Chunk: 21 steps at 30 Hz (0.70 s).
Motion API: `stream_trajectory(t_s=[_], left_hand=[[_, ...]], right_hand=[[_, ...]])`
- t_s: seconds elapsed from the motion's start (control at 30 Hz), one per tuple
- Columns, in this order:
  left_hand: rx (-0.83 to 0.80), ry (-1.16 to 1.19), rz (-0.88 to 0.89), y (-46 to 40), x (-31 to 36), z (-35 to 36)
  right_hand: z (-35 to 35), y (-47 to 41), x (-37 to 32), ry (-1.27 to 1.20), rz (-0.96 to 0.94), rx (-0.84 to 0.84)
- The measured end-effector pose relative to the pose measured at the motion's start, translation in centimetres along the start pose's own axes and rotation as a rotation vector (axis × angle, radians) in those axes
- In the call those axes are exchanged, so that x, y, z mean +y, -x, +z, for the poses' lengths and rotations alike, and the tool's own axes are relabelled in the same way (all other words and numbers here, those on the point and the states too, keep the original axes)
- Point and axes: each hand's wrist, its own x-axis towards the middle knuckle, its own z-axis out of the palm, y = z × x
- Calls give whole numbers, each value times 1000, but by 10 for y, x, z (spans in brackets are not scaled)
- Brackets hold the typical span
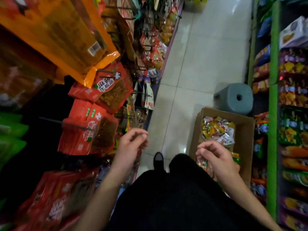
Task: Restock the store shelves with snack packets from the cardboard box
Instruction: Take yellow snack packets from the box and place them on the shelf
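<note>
Cardboard box (pixel 246 130) on floor (pixel 191 64) at right, snack packets (pixel 217 130) inside; stool (pixel 236 97) behind it; shelves (pixel 273 97) right, hanging packets (pixel 93 124) left.

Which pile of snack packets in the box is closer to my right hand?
The orange-green pile beside the right hand; the silvery-yellow pile lies farther up the cardboard box.

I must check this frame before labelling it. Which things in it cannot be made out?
- Cardboard box, head view: its near end is hidden by the right hand and the black clothing.
- Packets under the right hand: print blurred, partly covered.
- Left shelf bags at the picture's edge: smeared by motion, cut off.
- Left hand: fingers curled; nothing seen held.
</note>
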Motion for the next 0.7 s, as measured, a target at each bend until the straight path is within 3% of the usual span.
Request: stream_trajectory(t_s=[0.33, 0.7], left_hand=[[-91, -51, -8, -171, 72, 58], [-30, -72, -118, -329, 166, 179]], right_hand=[[-36, -152, -42, -75, 55, 57], [-130, -386, -150, -156, -9, 112]])
